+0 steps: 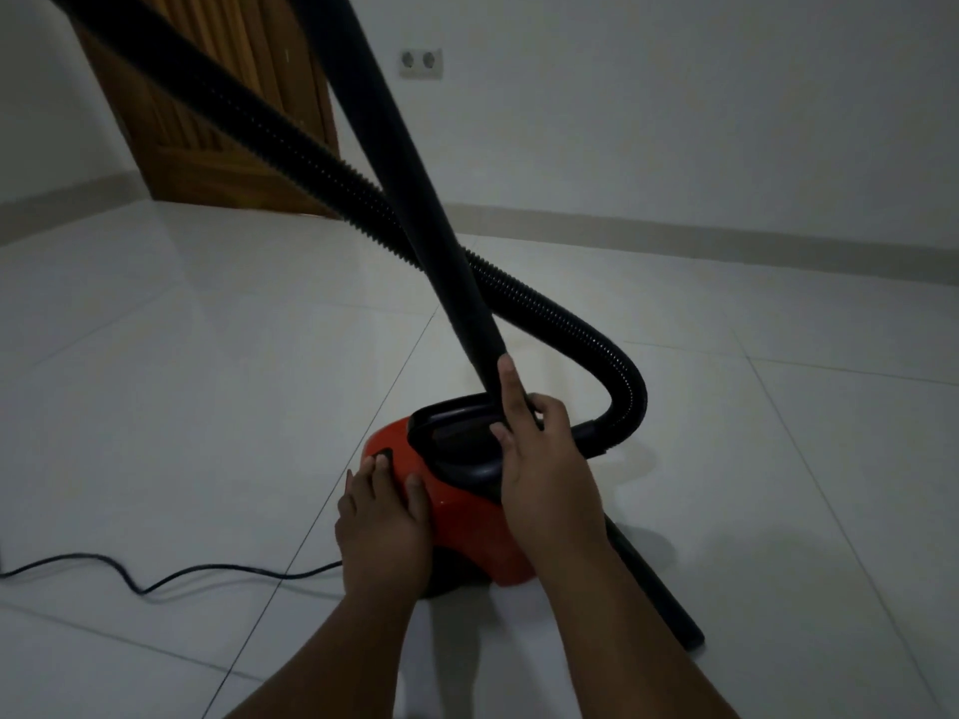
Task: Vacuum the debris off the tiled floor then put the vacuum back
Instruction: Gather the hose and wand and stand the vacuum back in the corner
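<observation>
Toward six o'clock on the tiled floor [207, 355] sits the red canister vacuum [467, 521], left hand [381, 516] with fingers [376, 480] spread flat on its shell, right hand [545, 474] curled round the rigid wand [415, 199]. It is probably light and hard-shelled; lift it by its black handle [451, 405], minding the floppy hose [628, 386] at three o'clock.

No text or label can be read anywhere

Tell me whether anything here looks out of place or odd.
Nothing damaged or spilled. The tube crosses the hose and leans over the red vacuum, held by the right hand; the cord trails loose on the floor at left.
</observation>
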